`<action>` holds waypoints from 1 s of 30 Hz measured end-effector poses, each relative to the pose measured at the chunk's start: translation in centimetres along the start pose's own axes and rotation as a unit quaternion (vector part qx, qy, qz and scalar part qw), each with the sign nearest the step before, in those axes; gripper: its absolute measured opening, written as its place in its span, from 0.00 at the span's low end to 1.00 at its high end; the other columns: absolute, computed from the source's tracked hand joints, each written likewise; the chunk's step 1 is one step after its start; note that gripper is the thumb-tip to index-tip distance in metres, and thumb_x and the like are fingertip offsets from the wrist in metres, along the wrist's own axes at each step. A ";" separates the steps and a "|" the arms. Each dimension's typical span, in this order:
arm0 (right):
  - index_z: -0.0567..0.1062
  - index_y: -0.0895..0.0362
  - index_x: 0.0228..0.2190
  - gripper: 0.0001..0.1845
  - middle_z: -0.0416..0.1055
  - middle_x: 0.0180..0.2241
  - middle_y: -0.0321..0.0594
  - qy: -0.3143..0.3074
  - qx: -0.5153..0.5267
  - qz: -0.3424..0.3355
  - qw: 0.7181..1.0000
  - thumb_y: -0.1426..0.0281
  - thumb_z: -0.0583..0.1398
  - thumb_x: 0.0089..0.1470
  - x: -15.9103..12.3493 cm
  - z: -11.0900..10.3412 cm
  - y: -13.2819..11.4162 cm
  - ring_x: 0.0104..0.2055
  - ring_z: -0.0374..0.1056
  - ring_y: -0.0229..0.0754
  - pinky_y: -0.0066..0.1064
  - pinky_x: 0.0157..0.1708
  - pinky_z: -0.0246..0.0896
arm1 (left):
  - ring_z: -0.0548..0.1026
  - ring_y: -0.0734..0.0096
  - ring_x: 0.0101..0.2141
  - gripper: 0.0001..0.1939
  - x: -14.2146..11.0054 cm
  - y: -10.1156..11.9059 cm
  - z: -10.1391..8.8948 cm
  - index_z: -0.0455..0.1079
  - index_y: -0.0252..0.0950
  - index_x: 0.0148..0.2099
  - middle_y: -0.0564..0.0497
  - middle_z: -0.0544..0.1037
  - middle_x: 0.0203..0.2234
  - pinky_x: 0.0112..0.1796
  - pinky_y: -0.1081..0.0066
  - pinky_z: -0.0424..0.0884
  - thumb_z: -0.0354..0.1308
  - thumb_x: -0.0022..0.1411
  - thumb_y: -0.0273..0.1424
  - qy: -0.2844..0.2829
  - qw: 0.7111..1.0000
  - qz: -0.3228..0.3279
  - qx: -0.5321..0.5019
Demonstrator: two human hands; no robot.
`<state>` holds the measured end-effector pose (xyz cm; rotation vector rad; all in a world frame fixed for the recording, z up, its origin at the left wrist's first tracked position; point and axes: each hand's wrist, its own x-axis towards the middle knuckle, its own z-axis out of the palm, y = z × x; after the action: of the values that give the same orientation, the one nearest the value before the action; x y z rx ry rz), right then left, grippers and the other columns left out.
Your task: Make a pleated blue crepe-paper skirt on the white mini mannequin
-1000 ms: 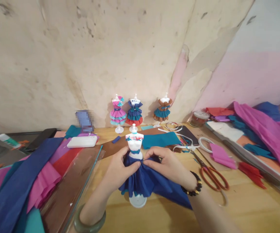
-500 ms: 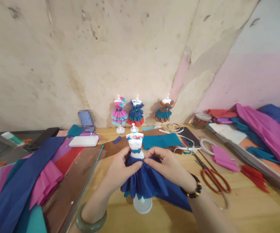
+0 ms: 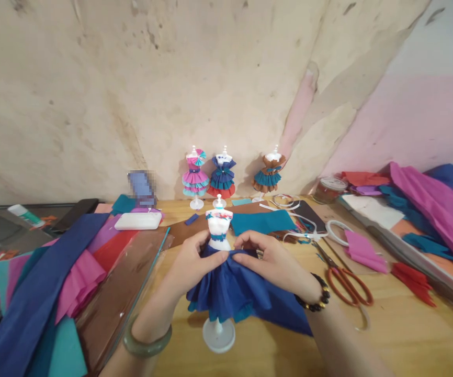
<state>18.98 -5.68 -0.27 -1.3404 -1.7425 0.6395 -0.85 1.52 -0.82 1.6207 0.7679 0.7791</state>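
In front of me a small white dress form (image 3: 219, 228) stands on its round base (image 3: 218, 336), with scraps of coloured paper around its chest and waist. A gathered dark blue crepe paper skirt (image 3: 226, 290) wraps its hips, and teal shows under the hem. My left hand (image 3: 197, 259) is closed at the left of the hips, its thumb pressing the skirt's top edge. On the right, my right hand (image 3: 263, 256) pinches the blue paper near the waist between thumb and fingers. A loose length of the same blue paper (image 3: 285, 311) trails below that hand.
Three dressed mini forms (image 3: 195, 175) stand against the wall. Orange-handled scissors (image 3: 348, 283) lie right, near a roll of white tape (image 3: 338, 230) and pink paper (image 3: 365, 251). Coloured crepe sheets (image 3: 42, 298), a white case (image 3: 138, 221) and a phone (image 3: 141, 187) are left. Teal paper (image 3: 263, 222) lies behind.
The form's base has tipped towards me and swung slightly left, and more teal shows under the hem. Both hands keep their hold at the waist. The view has shifted a little.
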 end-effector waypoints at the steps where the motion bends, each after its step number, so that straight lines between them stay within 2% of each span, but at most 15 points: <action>1: 0.75 0.54 0.39 0.09 0.77 0.39 0.41 0.016 -0.014 -0.024 0.999 0.64 0.63 0.58 -0.2 -0.2 -0.1 0.42 0.74 0.44 0.36 0.44 0.70 | 0.77 0.55 0.44 0.19 0.1 0.0 -0.2 0.75 0.32 0.46 0.45 0.81 0.41 0.45 0.63 0.70 0.67 0.53 0.35 0.007 1.000 -0.007 -0.014; 4: 0.73 0.52 0.49 0.16 0.71 0.55 0.48 0.032 -0.066 -0.115 0.991 0.65 0.63 0.60 -1.2 -1.0 -1.4 0.59 0.67 0.49 0.44 0.58 0.65 | 0.77 0.54 0.45 0.21 0.2 0.2 -0.8 0.75 0.32 0.46 0.45 0.82 0.41 0.47 0.62 0.69 0.69 0.50 0.36 0.050 0.996 -0.040 -0.065; 7: 0.69 0.52 0.55 0.23 0.68 0.59 0.50 -0.013 -0.141 -0.185 0.972 0.70 0.63 0.58 -2.3 -1.3 -3.1 0.65 0.61 0.51 0.49 0.60 0.64 | 0.78 0.55 0.44 0.25 0.1 0.7 -1.4 0.74 0.32 0.47 0.45 0.82 0.40 0.46 0.63 0.70 0.71 0.48 0.37 0.087 0.985 -0.071 -0.132; 9: 0.70 0.54 0.54 0.23 0.67 0.59 0.51 -0.002 -0.194 -0.214 0.957 0.78 0.57 0.58 -2.5 -0.9 -3.8 0.65 0.60 0.51 0.52 0.59 0.65 | 0.78 0.56 0.43 0.25 0.0 1.1 -1.7 0.75 0.32 0.46 0.45 0.83 0.40 0.45 0.64 0.71 0.72 0.46 0.37 0.096 0.977 -0.088 -0.168; 13: 0.74 0.57 0.49 0.20 0.72 0.52 0.53 0.069 -0.269 -0.259 0.925 0.83 0.53 0.58 -2.0 0.7 -3.8 0.57 0.67 0.52 0.52 0.53 0.70 | 0.79 0.59 0.41 0.24 -0.2 1.4 -1.8 0.75 0.32 0.44 0.47 0.83 0.38 0.43 0.66 0.71 0.73 0.45 0.36 0.100 0.970 -0.105 -0.194; 16: 0.76 0.59 0.44 0.15 0.75 0.42 0.50 0.103 -0.304 -0.294 0.900 0.83 0.54 0.60 -1.6 1.8 -3.5 0.47 0.71 0.49 0.46 0.44 0.72 | 0.79 0.62 0.39 0.23 -0.2 1.3 -1.7 0.75 0.32 0.44 0.48 0.83 0.37 0.43 0.68 0.70 0.73 0.45 0.36 0.094 0.974 -0.098 -0.182; 19: 0.76 0.60 0.40 0.12 0.76 0.35 0.47 0.122 -0.319 -0.329 0.880 0.80 0.53 0.64 -1.7 2.3 -3.9 0.38 0.70 0.45 0.39 0.36 0.69 | 0.78 0.63 0.38 0.23 -0.2 1.3 -1.6 0.76 0.32 0.43 0.49 0.82 0.36 0.41 0.68 0.70 0.72 0.45 0.35 0.093 0.976 -0.094 -0.171; 23: 0.77 0.61 0.38 0.14 0.76 0.34 0.47 0.115 -0.320 -0.367 0.866 0.78 0.51 0.66 -2.1 2.8 -4.7 0.35 0.68 0.44 0.37 0.36 0.67 | 0.78 0.63 0.37 0.22 -0.2 1.3 -1.6 0.76 0.33 0.43 0.49 0.82 0.35 0.42 0.68 0.70 0.72 0.44 0.34 0.116 0.971 -0.097 -0.186; 30: 0.77 0.61 0.34 0.13 0.75 0.32 0.47 0.077 -0.313 -0.385 0.864 0.81 0.53 0.61 -2.2 4.3 -4.4 0.35 0.68 0.46 0.39 0.37 0.66 | 0.79 0.61 0.37 0.22 -0.3 1.2 -1.7 0.76 0.33 0.42 0.49 0.82 0.33 0.41 0.68 0.71 0.72 0.43 0.35 0.130 0.970 -0.103 -0.178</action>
<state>13.24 -8.74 0.31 -0.8918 -2.2173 -0.5142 -2.31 2.06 0.62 1.1117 0.9072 0.9293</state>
